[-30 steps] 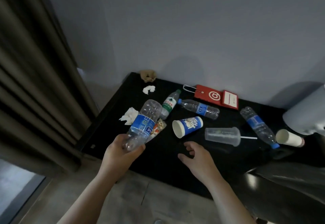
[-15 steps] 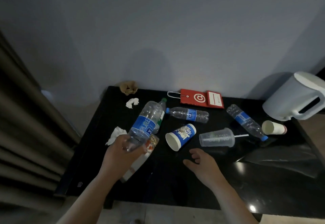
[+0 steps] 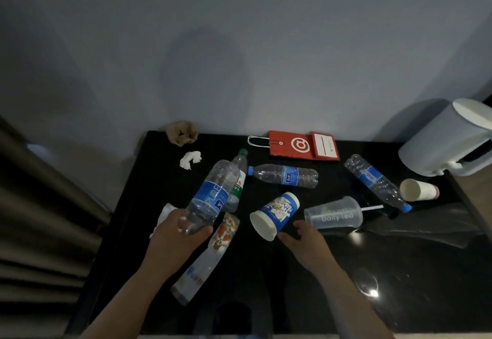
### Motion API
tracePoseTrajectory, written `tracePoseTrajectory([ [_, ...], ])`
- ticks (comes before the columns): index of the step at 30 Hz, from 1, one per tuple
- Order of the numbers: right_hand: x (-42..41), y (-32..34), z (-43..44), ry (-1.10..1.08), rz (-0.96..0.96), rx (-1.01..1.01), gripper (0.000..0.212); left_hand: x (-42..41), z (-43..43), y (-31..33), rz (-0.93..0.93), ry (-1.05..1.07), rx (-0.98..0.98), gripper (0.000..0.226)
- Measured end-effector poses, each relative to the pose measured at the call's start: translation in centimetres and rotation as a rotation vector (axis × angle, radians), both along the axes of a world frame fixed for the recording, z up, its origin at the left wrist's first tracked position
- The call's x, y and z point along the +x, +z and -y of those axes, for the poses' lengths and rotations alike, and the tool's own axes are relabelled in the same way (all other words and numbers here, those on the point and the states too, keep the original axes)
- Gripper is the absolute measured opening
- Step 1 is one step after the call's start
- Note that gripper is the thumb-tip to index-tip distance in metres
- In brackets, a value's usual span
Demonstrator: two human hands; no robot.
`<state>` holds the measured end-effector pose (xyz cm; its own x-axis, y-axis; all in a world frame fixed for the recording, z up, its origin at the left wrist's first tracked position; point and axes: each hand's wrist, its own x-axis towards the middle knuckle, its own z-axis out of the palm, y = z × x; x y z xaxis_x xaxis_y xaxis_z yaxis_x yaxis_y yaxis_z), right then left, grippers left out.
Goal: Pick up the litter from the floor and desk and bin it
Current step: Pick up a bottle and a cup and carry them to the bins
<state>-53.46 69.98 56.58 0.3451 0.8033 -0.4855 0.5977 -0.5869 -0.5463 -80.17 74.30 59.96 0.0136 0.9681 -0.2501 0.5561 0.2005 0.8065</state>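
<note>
Desk (image 3: 292, 301): black, glossy, with litter spread over its far half.

Left hand (image 3: 178, 242) clasps the blue-label bottle (image 3: 213, 197) at its near, narrow end. The body points away and to the right, crossing over the green-cap bottle (image 3: 238, 176). We judge it lifted off the desk, though this angle does not settle that.

Right hand (image 3: 306, 242) holds nothing: fingers are spread and loosely bent, and the thumb is just beside the rim of the blue-and-white paper cup (image 3: 278, 212). The cup lies on its side with its mouth toward the near edge. We cannot tell whether thumb and rim touch.

Handling notes:
- The blue-label bottle looks empty, so it is light and thin-walled and will dent under a hard squeeze. The neck end is the stiffest part, so we consider the present hold sound.
- The paper cup is light and free to roll, with a soft wall and a firmer rolled rim. We would pinch it at the rim, thumb inside the mouth, or wrap the wall at mid-height without crushing it.
- The clear plastic cup (image 3: 334, 214), just right of the paper cup and fitted with a straw, is slicker and may hold dregs. Keep its mouth up.

Also on the desk: a snack wrapper (image 3: 205, 261) near the left hand and a tissue (image 3: 190, 159) at the far left. No bin is in view.
</note>
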Motion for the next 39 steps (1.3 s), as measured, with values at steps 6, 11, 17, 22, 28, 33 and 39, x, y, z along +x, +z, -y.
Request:
tracePoseTrajectory([
  [6, 2.0, -3.1, -5.4, -0.032, -0.03, -0.101, 0.056, 1.4, -2.7, -1.6, 0.017, 0.089, -0.082, 0.032],
  [11, 2.2, -5.0, -8.1, -0.01, -0.004, -0.221, 0.071, 3.0, -4.2, -2.0, -0.011, 0.114, -0.089, 0.032],
  [17, 0.7, -6.6, -10.5, -0.272, -0.24, -0.253, 0.117, 3.0, -4.5, -2.2, -0.014, 0.177, -0.108, 0.034],
  [22, 0.2, -7.2, -11.1, -0.547, -0.437, -0.212, 0.106, 2.8, -3.7, -2.0, -0.005, 0.2, -0.101, 0.034],
  [28, 0.2, -7.1, -10.2, -0.546, -0.436, -0.191, 0.095, 1.6, -2.6, -1.5, 0.013, 0.238, -0.095, 0.037],
  [33, -0.1, -6.0, -7.7, -0.385, -0.294, -0.085, 0.089, 1.1, -2.2, -0.3, 0.021, 0.204, -0.048, 0.034],
  [39, -1.0, -2.7, -5.0, -0.348, -0.319, 0.038, 0.072, 0.4, -1.0, 1.0, 0.104, 0.161, -0.003, 0.032],
])
